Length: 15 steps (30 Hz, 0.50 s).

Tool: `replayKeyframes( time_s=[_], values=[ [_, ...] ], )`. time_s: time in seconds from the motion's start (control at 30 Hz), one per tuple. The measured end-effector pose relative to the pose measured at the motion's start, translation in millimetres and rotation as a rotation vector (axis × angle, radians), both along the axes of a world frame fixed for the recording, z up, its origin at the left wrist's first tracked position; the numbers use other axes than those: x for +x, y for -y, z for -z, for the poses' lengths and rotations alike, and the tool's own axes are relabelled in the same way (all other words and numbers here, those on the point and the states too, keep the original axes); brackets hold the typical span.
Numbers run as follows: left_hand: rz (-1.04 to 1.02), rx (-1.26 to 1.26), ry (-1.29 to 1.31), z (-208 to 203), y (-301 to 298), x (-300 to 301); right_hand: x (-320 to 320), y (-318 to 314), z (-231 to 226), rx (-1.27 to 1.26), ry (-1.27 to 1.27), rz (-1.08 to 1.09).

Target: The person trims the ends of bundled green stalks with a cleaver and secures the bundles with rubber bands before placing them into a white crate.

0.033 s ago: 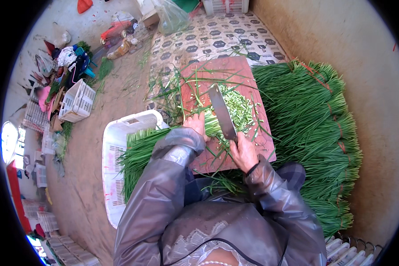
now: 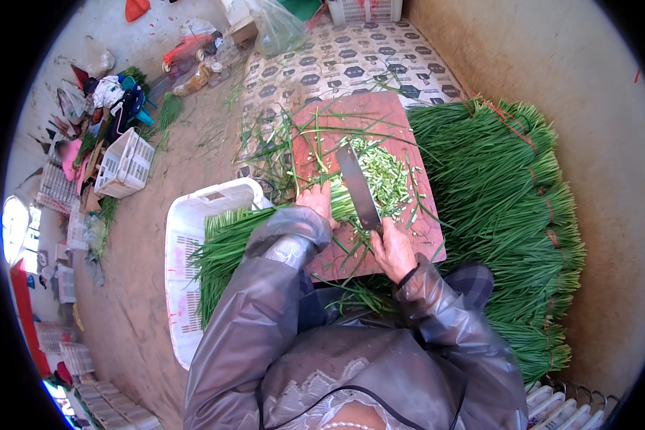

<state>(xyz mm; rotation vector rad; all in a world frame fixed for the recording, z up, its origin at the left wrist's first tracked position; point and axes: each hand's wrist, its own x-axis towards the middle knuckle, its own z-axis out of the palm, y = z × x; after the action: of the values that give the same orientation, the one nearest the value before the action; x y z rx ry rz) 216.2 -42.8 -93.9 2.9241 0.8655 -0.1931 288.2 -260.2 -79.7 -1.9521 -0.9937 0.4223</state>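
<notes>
My left hand [image 2: 316, 201] is closed over a bunch of long green chives [image 2: 229, 247], pressing it to a reddish cutting board [image 2: 430, 240]. The leafy ends trail left under my sleeve, over a white plastic basket [image 2: 175, 287]. In my right hand [image 2: 394, 251] is the handle of a cleaver [image 2: 359, 188]. Its broad dark blade points away from me, beside the pale cut ends right of my left hand. Chopped chive pieces [image 2: 387, 175] are heaped to the right of the blade. Whether the edge touches the board is hidden.
Tied bundles of chives [image 2: 509, 215] are stacked along the wall at right. Patterned sheeting [image 2: 351, 54] covers the floor beyond the board, with loose leaves at its left. Farther left stand a white crate [image 2: 125, 163] and piled clothes [image 2: 111, 93].
The cleaver in my right hand has shifted very slightly, its handle a touch nearer to me and to the left. My left hand has stayed in place on the chives.
</notes>
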Motion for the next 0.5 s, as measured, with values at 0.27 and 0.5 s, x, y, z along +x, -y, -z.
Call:
replayKeyframes(
  time_s=[0.27,0.5],
  values=[
    [-0.004,-0.004,-0.003,0,0,0,-12,-5,18,-0.133,0.045,-0.022],
    [-0.012,-0.027,-0.032,-6,-2,1,2,-21,22,-0.099,0.039,-0.079]
  ],
)
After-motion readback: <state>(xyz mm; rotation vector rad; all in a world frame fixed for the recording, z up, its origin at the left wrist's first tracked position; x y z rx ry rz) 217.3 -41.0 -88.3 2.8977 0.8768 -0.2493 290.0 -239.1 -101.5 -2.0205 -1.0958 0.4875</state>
